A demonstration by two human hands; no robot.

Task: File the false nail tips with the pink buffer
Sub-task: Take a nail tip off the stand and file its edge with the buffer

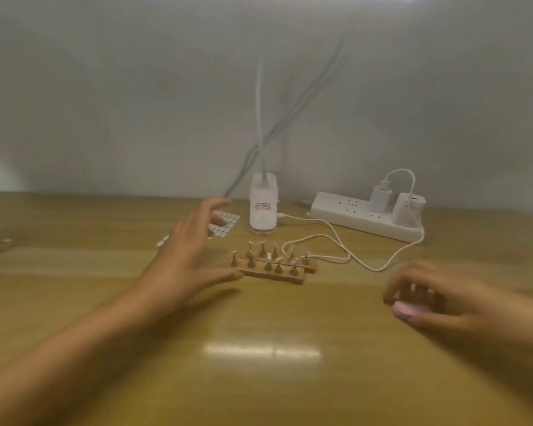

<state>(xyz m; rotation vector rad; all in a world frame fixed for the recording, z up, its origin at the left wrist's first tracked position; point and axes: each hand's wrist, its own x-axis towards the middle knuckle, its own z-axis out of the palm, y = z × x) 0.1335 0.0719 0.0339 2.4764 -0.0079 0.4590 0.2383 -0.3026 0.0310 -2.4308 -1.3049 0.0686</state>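
Your left hand (188,256) was spread wide and held nothing. Its thumb reached to the left end of the front wooden holder (273,273), touching it or just short of it; the blur hid which. Its fingers hovered over a sheet of white dots (226,224) lying on the table (259,379).

Your right hand (443,298) was arched over the pink buffer (408,310), with the fingers curled down along its far side and the thumb lying against its near side, so you had it gripped low on the table at the right. Only the buffer's rounded left end showed. It pointed left toward the holders, and the long axis seemed to run left to right, with the rest hidden under your palm.

The false nail tips (268,262) stood upright on pegs in the middle of the table. There were two wooden rows, one just behind the other, and I counted about five tips in each, ten in all, though the blur made that count unsure.

Behind them stood one white device (262,210) with a stalk rising from it. To its right was one power strip (366,218) with two plugs (380,198) in it. One white cable (336,244) looped across the table between the strip and the device.
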